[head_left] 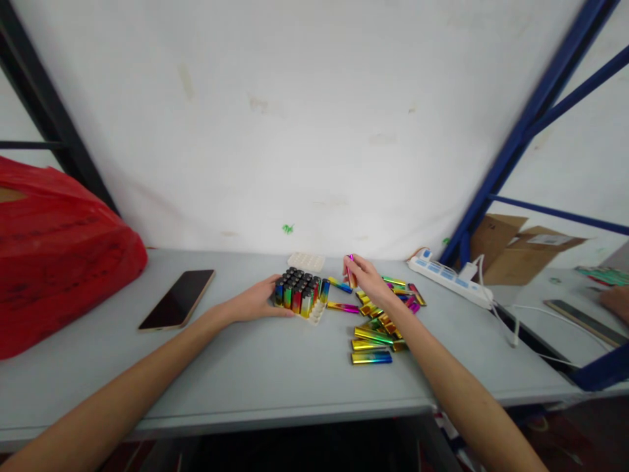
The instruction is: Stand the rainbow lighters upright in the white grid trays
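A white tray (317, 313) on the grey table (255, 367) holds several upright rainbow-coloured lighters (299, 290). My left hand (258, 302) rests against the tray's left side, fingers curled round it. My right hand (365, 276) is raised just right of the tray and pinches one rainbow lighter (350, 270) upright. A loose pile of rainbow lighters (381, 314) lies on the table under and right of that hand.
A second white tray (306, 261) lies behind the filled one. A phone (177, 299) lies face up at the left, beside a red plastic bag (54, 249). A white power strip (449, 276) with cables sits at right. Another person's hand (616, 301) shows at the far right.
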`<move>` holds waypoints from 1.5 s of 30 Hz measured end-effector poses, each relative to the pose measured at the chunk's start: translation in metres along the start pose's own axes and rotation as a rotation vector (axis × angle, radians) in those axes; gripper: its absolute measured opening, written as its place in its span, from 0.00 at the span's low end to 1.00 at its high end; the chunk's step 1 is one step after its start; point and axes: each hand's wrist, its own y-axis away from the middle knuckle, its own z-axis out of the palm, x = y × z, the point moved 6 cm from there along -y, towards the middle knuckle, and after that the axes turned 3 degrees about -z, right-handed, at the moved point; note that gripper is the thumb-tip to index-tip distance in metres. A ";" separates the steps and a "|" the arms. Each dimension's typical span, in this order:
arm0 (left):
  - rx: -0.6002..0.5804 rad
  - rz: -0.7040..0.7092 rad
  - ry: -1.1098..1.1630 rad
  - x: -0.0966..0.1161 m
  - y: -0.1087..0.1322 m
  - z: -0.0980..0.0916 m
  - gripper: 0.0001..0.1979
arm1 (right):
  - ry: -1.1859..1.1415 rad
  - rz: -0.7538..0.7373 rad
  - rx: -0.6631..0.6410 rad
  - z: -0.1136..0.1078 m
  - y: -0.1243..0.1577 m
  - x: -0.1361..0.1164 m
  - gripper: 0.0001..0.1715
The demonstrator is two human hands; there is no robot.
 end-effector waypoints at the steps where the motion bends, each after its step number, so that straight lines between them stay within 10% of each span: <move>1: 0.003 0.003 0.002 0.000 0.000 0.000 0.41 | -0.038 0.016 -0.046 0.006 0.001 0.001 0.35; 5: 0.011 0.019 0.002 -0.001 -0.001 0.001 0.42 | -0.067 0.044 -0.150 0.020 0.006 -0.004 0.34; 22: 0.002 -0.019 -0.008 -0.003 0.000 0.001 0.44 | 0.486 -0.147 0.124 0.025 0.015 -0.026 0.28; 37: 0.019 -0.007 0.026 -0.002 0.000 0.002 0.45 | 0.825 -0.426 -0.246 0.039 0.030 -0.064 0.24; 45: -0.003 -0.023 0.008 -0.006 0.000 0.004 0.44 | 0.930 -0.265 -0.259 0.046 0.027 -0.043 0.29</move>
